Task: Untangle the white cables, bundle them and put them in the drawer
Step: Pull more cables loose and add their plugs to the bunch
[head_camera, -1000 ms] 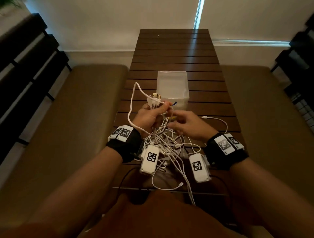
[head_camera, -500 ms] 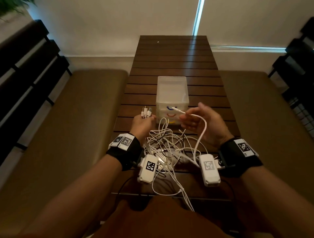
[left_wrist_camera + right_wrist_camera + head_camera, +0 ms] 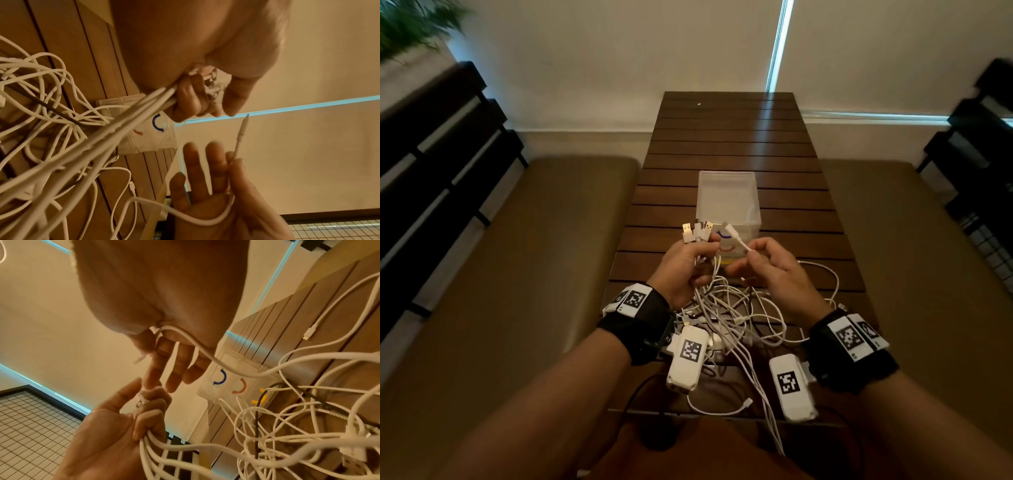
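Observation:
My left hand (image 3: 704, 247) grips a bunch of white cable ends, whose USB plugs (image 3: 697, 233) stick up above the fist. Close to its right, my right hand (image 3: 751, 253) pinches one more cable end between thumb and forefinger, and its slim plug (image 3: 732, 233) points up-left toward the bunch. The left wrist view shows that plug (image 3: 242, 129) standing free above the right hand's fingers (image 3: 216, 155). The remaining white cables (image 3: 736, 315) lie tangled on the table under both hands. Just beyond the hands stands the open translucent drawer (image 3: 727, 202).
The slatted wooden table (image 3: 729, 137) runs away from me between two padded benches (image 3: 534, 257). One loose cable end (image 3: 748, 401) lies by the near edge. A dark cable (image 3: 257, 418) runs through the white tangle. Coloured arcs mark the drawer's front (image 3: 236, 382).
My right hand has carried its plug left and up, close to the bunch in my left hand. The left hand has risen slightly, still holding its plugs.

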